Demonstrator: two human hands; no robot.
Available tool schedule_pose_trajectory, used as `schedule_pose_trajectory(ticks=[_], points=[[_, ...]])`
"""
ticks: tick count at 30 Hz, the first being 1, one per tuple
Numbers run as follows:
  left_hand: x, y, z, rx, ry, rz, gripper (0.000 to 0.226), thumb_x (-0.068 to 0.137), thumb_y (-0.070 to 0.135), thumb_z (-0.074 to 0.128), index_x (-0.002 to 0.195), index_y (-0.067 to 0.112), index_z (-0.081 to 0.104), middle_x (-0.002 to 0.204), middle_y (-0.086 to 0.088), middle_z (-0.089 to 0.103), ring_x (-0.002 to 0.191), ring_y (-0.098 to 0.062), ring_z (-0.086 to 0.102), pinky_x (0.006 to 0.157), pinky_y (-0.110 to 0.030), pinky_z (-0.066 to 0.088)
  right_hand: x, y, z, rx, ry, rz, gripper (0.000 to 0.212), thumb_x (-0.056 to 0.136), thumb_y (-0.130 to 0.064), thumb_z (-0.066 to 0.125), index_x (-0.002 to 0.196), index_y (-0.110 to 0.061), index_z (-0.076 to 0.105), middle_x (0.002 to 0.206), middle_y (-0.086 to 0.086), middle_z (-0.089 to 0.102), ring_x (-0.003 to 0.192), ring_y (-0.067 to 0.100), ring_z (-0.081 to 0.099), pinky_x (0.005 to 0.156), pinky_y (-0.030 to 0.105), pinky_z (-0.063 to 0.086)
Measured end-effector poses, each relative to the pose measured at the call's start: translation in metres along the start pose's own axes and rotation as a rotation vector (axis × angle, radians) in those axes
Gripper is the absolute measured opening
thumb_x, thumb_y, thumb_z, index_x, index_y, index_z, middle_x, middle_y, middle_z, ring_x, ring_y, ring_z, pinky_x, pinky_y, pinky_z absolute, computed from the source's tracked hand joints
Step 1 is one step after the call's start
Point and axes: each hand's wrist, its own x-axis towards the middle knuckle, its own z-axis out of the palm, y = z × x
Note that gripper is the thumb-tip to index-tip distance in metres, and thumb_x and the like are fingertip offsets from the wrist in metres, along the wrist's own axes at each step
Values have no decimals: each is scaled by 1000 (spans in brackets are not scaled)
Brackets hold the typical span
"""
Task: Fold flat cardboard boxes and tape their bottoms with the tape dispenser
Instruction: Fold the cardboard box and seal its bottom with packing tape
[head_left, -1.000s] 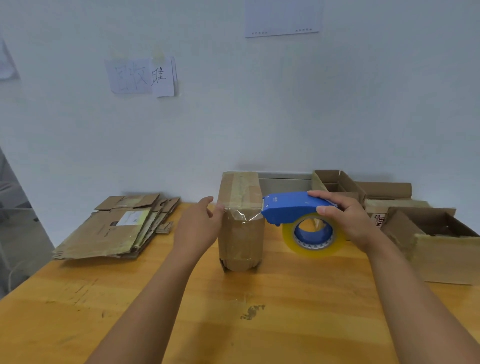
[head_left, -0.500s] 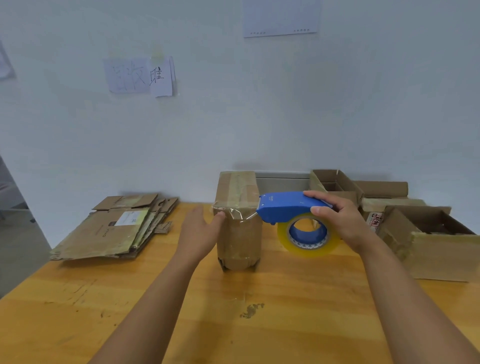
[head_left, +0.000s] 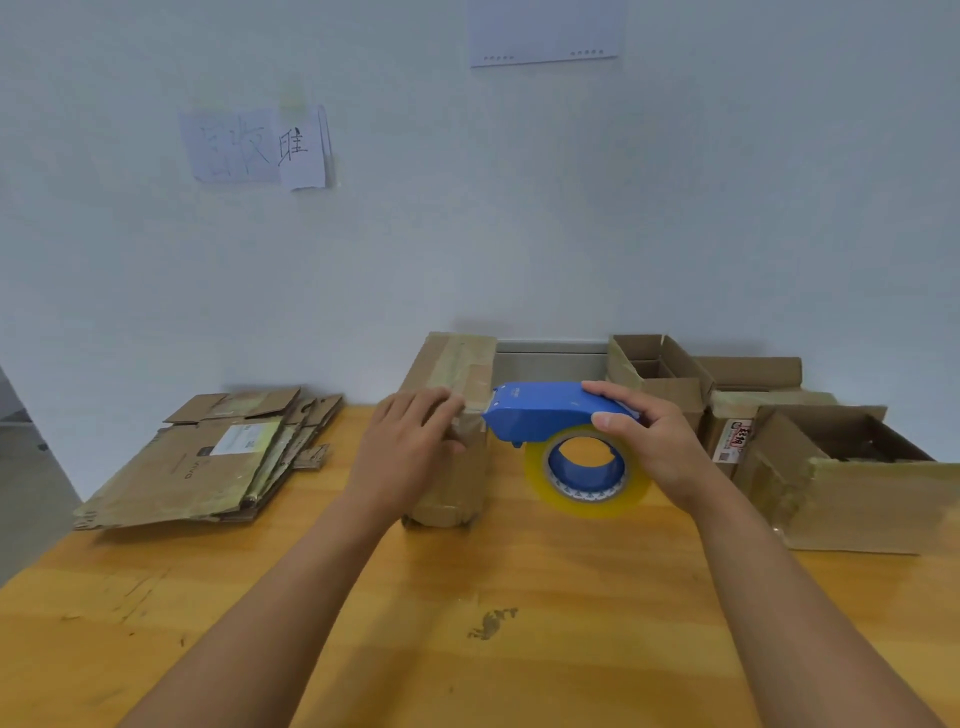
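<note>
My right hand (head_left: 657, 441) grips the blue plastic tape dispenser (head_left: 550, 413), fingers curled over its top and thumb on the near side, with the yellowish roll of clear tape (head_left: 587, 470) hanging beneath my palm. The dispenser's nose touches the upper right edge of the small upright brown cardboard box (head_left: 457, 415), which stands on the wooden surface (head_left: 467, 623) straight ahead of me. My left hand (head_left: 410, 447) lies flat against the near face of that box with fingers straight, pressing tape down near the top corner; it holds nothing.

A strip of tape already runs across the box's upward-facing end and down its near side, so I judge this seam to be nearly sealed, with cutting the tape and smoothing the end still to do.

To my left, well apart from the box, sits a stack of flat unfolded cardboard boxes (head_left: 208, 457), which I judge still waits to be folded and taped. To my right stand several assembled open cardboard boxes (head_left: 852, 483), apparently finished. Paper notes (head_left: 254, 148) hang on the pale wall behind.
</note>
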Motion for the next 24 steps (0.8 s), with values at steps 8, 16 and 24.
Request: schedule_pose_trajectory(ticks=[8, 16, 24], points=[[2, 6, 7, -31, -23, -48, 59, 79, 50, 75, 126, 18, 60, 125, -7, 60, 114, -27, 56, 98, -40, 42, -4, 7, 12, -4, -8, 2, 32, 80, -42, 68, 108, -56, 70, 112, -27, 66, 105, 3, 63, 83, 18, 52], [-2, 3, 18, -65, 39, -82, 56, 85, 52, 71, 131, 22, 61, 122, -6, 61, 112, -27, 55, 98, -41, 43, -8, 10, 8, 50, -5, 24, 33, 81, -40, 69, 113, -51, 70, 109, -22, 66, 96, 14, 66, 80, 35, 60], [2, 7, 15, -84, 17, -122, 53, 80, 51, 73, 124, 22, 65, 121, -4, 61, 110, -26, 55, 97, -40, 41, -12, 1, -27, -92, -81, -16, 37, 78, -43, 69, 112, -58, 68, 113, -24, 67, 105, 3, 63, 84, 16, 51]])
